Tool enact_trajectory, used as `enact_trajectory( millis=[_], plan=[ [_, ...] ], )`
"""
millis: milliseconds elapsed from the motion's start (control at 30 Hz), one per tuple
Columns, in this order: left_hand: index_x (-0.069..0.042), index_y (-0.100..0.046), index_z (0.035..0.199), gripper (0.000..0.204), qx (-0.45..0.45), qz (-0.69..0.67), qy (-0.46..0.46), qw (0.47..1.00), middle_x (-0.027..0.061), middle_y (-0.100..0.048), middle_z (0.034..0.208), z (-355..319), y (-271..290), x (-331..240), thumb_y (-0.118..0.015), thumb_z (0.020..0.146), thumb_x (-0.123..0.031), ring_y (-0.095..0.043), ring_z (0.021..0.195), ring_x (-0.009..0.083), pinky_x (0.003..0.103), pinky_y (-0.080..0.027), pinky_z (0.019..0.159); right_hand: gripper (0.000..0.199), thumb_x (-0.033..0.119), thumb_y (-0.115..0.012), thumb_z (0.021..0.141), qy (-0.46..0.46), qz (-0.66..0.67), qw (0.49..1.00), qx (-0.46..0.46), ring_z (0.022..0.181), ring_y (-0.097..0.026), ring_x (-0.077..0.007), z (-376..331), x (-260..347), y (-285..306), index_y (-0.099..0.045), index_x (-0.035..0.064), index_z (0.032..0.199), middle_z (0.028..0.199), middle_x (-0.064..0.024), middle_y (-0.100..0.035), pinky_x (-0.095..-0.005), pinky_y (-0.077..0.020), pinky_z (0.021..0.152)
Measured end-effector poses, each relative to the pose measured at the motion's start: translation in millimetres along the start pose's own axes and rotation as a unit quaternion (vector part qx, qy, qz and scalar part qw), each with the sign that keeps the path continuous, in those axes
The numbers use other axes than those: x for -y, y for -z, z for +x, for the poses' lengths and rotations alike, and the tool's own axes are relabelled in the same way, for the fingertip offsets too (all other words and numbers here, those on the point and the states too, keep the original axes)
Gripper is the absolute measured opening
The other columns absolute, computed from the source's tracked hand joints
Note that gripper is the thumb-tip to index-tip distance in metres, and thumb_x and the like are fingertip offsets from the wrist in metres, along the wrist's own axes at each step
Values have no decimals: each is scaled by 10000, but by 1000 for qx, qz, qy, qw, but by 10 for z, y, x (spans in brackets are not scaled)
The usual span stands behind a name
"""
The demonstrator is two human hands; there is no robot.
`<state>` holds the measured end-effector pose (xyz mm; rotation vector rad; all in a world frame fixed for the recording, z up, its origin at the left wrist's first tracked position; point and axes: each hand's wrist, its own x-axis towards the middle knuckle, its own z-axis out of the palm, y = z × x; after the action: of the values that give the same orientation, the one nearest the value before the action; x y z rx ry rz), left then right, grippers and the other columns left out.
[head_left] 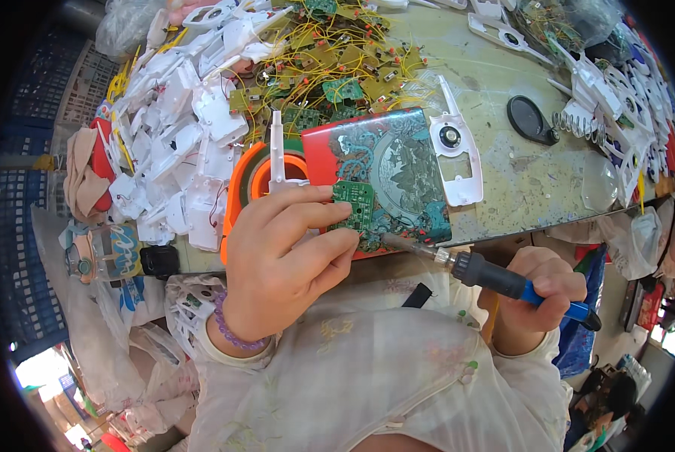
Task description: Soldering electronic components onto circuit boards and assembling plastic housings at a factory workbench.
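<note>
My left hand point(284, 260), a purple bead bracelet at its wrist, is closed with its fingertips on a small green circuit board point(362, 197). The board is over a red box with a dark patterned top point(412, 154). My right hand point(540, 290) grips a blue and black soldering iron point(492, 273), its tip pointing left, close to the board's lower edge. Whether the tip touches the board I cannot tell. A white plastic part point(278, 154) sticks up just beyond my left hand, its lower end hidden. Behind it lies an orange ring-shaped object point(237, 200), partly covered.
White plastic housings point(179, 143) are heaped at the left. Circuit boards with yellow wires point(345, 56) pile up at the back. A white housing point(455, 154) lies beside the box, a black oval cap point(531, 119) farther right. A clear bottle point(115, 252) lies at the left edge.
</note>
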<state>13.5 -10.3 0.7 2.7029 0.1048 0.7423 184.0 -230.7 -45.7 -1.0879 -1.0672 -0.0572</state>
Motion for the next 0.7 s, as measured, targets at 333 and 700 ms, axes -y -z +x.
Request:
enact_trajectory(
  millis=[333,700],
  plan=[
    [-114,-694,850,265,-2,3,-1,1000,22,-684,984,4,-3,-8,-791,607,-77,-655,988,260,392,-520,751,326,342,-558,1000,17,38,999,-7,412,-474,-153,-32,-33,-4,-501,29,930,614,-44,-520,-283,-371,371],
    [-110,-691,841,266,-4,12,-3,1000,22,-681,968,18,0,-23,-792,598,-71,-656,971,257,384,-519,736,339,374,-501,1021,31,23,999,18,436,-432,-137,-29,-43,-4,-484,55,908,639,-29,-465,-273,-337,384]
  ],
)
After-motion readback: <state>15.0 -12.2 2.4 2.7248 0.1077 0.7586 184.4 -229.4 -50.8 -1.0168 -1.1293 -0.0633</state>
